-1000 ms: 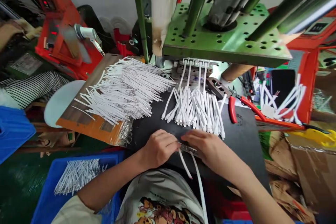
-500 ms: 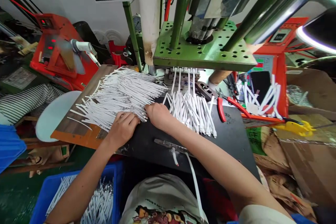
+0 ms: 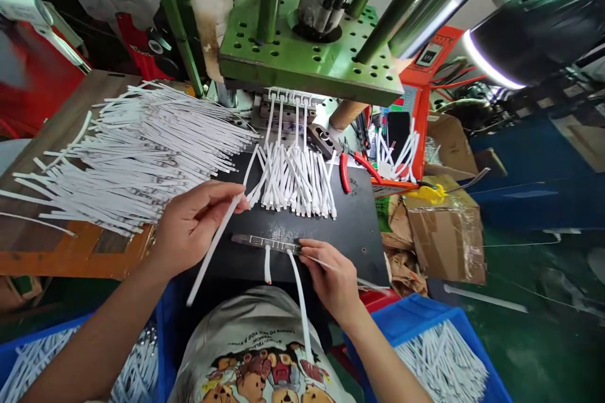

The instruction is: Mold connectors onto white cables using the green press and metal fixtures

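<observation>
The left hand (image 3: 191, 223) pinches one long, thin, smooth white cable piece (image 3: 216, 244) between thumb and fingers, tilted over the flat black mat (image 3: 363, 227). The right hand (image 3: 331, 274) is closed on the end of a narrow grey metal strip (image 3: 265, 242) that lies on the mat, with two white cable pieces hanging down from it. A big messy pile of straight white cable pieces (image 3: 127, 151) rests on the brown wooden board (image 3: 61, 119), and a smaller bunch of white cables with plug tips (image 3: 293, 179) lies beside it under the green metal plate with round holes (image 3: 302, 56).
</observation>
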The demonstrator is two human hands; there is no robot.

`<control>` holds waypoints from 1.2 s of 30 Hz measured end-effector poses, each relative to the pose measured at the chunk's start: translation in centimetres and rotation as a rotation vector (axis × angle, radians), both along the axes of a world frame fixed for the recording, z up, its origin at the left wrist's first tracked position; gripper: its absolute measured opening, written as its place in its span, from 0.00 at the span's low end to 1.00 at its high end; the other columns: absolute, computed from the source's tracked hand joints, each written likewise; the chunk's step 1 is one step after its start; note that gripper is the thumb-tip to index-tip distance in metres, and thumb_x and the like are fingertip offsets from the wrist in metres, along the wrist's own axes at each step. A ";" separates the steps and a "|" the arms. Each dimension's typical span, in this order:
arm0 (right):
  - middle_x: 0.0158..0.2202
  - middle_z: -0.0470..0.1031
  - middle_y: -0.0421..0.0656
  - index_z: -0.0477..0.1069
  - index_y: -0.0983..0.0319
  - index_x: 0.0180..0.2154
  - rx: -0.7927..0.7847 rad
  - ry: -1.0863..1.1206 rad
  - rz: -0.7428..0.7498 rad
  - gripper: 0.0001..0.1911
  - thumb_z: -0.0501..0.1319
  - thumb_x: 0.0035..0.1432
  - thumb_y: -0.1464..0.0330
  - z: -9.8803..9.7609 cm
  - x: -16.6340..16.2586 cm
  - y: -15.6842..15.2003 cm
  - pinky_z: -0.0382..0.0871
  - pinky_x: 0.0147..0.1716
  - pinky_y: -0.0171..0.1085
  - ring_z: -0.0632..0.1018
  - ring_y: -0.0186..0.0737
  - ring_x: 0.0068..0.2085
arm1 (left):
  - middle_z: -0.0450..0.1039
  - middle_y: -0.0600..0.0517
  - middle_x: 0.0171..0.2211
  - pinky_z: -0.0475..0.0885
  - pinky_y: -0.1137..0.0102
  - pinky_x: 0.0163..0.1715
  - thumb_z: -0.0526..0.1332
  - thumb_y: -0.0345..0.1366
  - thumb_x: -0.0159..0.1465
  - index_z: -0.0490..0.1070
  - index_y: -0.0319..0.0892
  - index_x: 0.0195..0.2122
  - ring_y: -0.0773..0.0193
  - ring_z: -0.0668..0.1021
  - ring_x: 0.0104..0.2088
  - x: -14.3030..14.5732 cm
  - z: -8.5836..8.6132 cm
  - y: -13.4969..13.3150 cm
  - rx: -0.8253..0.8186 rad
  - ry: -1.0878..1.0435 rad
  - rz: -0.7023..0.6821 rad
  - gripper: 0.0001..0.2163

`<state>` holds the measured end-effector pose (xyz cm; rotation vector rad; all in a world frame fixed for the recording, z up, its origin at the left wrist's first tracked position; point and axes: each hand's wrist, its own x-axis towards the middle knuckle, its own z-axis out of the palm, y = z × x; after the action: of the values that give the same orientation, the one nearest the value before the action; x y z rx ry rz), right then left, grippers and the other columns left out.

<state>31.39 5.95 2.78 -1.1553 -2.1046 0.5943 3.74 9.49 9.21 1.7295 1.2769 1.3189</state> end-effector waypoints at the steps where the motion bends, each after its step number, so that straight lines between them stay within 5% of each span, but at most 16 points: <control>1: 0.41 0.79 0.47 0.70 0.60 0.40 0.035 -0.028 0.003 0.05 0.57 0.65 0.75 -0.2 -0.2 -0.1 0.76 0.42 0.39 0.80 0.40 0.42 | 0.77 0.54 0.37 0.77 0.72 0.37 0.60 0.27 0.66 0.74 0.46 0.48 0.67 0.81 0.36 0.2 -0.7 -0.3 -0.010 -0.001 0.001 0.11; 9: 0.39 0.79 0.46 0.69 0.62 0.38 0.096 -0.200 0.099 0.07 0.54 0.65 0.76 0.3 -0.4 1.0 0.73 0.40 0.39 0.79 0.41 0.39 | 0.79 0.50 0.37 0.76 0.70 0.42 0.60 0.29 0.67 0.75 0.42 0.39 0.64 0.81 0.40 1.8 -6.0 -3.2 0.136 0.359 -0.125 0.04; 24: 0.38 0.79 0.46 0.70 0.61 0.39 0.127 -0.141 0.093 0.08 0.53 0.66 0.75 0.3 -0.6 1.0 0.73 0.41 0.39 0.79 0.41 0.41 | 0.80 0.50 0.36 0.76 0.67 0.41 0.58 0.26 0.67 0.74 0.42 0.38 0.63 0.81 0.39 2.4 -6.2 -2.8 0.180 0.483 -0.164 0.07; 28: 0.39 0.78 0.46 0.71 0.60 0.39 -0.016 -0.191 0.195 0.11 0.51 0.66 0.76 1.8 0.3 1.8 0.73 0.39 0.37 0.79 0.39 0.39 | 0.80 0.50 0.35 0.77 0.68 0.40 0.57 0.27 0.66 0.74 0.42 0.37 0.63 0.81 0.37 2.7 -5.5 -3.5 0.188 0.528 -0.161 0.07; 32: 0.42 0.77 0.45 0.72 0.60 0.46 -0.161 -0.350 0.427 0.14 0.54 0.63 0.77 4.8 1.4 6.8 0.72 0.38 0.34 0.78 0.37 0.38 | 0.78 0.47 0.42 0.78 0.68 0.43 0.53 0.27 0.67 0.72 0.41 0.47 0.62 0.80 0.43 1.2 -4.1 -2.8 0.128 0.600 -0.310 0.12; 36: 0.41 0.76 0.50 0.74 0.65 0.42 -0.020 -0.569 0.002 0.09 0.56 0.64 0.74 7.4 0.2 17.4 0.69 0.42 0.39 0.77 0.44 0.41 | 0.74 0.45 0.51 0.75 0.66 0.52 0.49 0.25 0.68 0.69 0.42 0.54 0.60 0.76 0.53 -1.2 -2.5 5.1 0.150 0.734 -0.354 0.17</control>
<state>31.64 23.39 10.16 -1.4603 -2.5704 0.3051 2.56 14.59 6.69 2.5367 1.1574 0.5923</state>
